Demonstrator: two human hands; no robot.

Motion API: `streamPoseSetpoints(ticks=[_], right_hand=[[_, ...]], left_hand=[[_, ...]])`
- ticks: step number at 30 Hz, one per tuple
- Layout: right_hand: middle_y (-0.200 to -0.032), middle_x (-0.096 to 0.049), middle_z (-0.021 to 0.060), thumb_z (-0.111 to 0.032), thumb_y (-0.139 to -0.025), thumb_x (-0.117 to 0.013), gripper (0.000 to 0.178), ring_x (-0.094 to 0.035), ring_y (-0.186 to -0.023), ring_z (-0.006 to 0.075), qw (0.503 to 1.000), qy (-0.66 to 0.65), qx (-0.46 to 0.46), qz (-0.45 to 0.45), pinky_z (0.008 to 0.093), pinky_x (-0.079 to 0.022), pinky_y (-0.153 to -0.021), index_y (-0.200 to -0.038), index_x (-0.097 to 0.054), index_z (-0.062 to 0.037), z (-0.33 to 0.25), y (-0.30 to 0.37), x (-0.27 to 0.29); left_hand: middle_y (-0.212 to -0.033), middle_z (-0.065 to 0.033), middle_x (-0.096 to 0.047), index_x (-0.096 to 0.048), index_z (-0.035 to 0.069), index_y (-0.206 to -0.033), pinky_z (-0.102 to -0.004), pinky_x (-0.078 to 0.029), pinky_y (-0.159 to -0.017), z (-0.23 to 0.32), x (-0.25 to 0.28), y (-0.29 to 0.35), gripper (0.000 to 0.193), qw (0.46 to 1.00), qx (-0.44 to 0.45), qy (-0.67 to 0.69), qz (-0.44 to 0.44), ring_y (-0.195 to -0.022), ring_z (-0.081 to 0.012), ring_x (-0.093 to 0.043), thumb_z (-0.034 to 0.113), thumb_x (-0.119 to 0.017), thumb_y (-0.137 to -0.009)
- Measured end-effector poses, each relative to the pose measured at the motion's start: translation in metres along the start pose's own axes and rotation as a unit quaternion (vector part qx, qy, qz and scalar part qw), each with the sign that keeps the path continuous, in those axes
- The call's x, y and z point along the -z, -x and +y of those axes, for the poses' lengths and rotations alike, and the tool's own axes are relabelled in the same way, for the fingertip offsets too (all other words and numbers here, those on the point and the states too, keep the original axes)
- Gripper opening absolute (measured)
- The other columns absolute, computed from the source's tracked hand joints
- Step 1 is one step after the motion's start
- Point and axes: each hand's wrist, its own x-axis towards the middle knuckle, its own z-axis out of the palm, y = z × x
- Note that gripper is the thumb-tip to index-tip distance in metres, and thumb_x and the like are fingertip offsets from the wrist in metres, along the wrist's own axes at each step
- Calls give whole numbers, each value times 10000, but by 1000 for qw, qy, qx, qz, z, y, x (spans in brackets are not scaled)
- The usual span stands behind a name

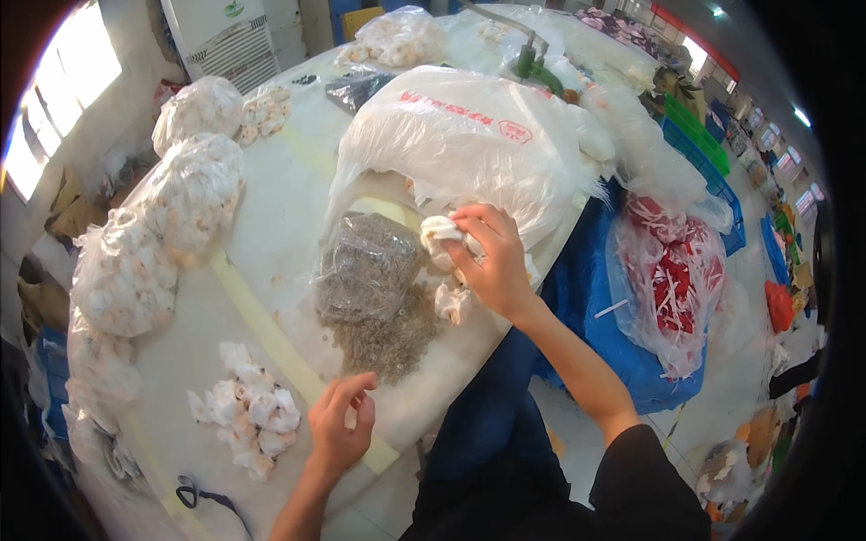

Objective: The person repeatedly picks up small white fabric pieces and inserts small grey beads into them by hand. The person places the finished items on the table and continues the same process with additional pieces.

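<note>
My right hand point(493, 261) pinches a small white soft cloth piece point(440, 233) between thumb and fingers, at the mouth of a large white plastic bag point(406, 117). A similar white piece point(454, 303) lies on the table just below it. My left hand point(341, 426) hovers at the near edge with fingers curved apart, nothing visible in them. Between the hands, small grey-brown bits point(388, 347) lie in a loose heap, beside a clear bag point(365, 261) filled with the same bits. A pile of white pieces point(257, 410) with small brownish spots lies left of my left hand.
Clear bags stuffed with white pieces point(131, 270) line the table's left edge. Black scissor-like handles point(188, 491) lie near the front left. Right of the table, a bag of red and white scraps point(677, 279) rests on a blue covering point(577, 288); a green crate point(695, 135) stands behind.
</note>
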Motion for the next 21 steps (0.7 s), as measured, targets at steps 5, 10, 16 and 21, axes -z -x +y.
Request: streamPoseSetpoints(ticks=[5,10,16,21], right_hand=[[-1009,-706,133,-132,-944,-753,190,-687,-954,260,919,-330,-156,-152,361,-518,-875,-1073,-711,2,-89,55,17],[-970,-695,112,-53,-927,-751,169,-671,-887,238,907,-339,-223,-111,341,-534,-805,-1084,-719,0,-127,109,-18],[-929,-677,78,-24,-898,-765,150,-632,-795,144,909,-294,-282,-92,268,-502,-728,-1032,-709,12,-132,118,-19],[-879,-652,5,-110,-998,-724,117,-576,-753,59,790,-463,-382,-124,233,-443,-639,-1033,-690,-3,-124,135,-19]], left_hand=[[-1249,-152,-680,-523,-20,-1427,-296,-572,-728,18,-6,5,445,920,198,338,-7,-848,-169,-702,-27,-593,-987],[-1291,-113,-626,-439,-17,-1500,-221,-501,-691,5,0,2,565,868,258,423,-36,-817,-95,-619,-36,-640,-972],[-1120,-51,-654,-594,-32,-1340,-214,-488,-715,-7,2,5,398,907,214,361,-45,-828,-49,-581,-29,-694,-954],[-1001,-18,-662,-651,-23,-1205,-224,-488,-709,-10,-1,12,230,870,260,413,-66,-809,-48,-571,48,-698,-992]])
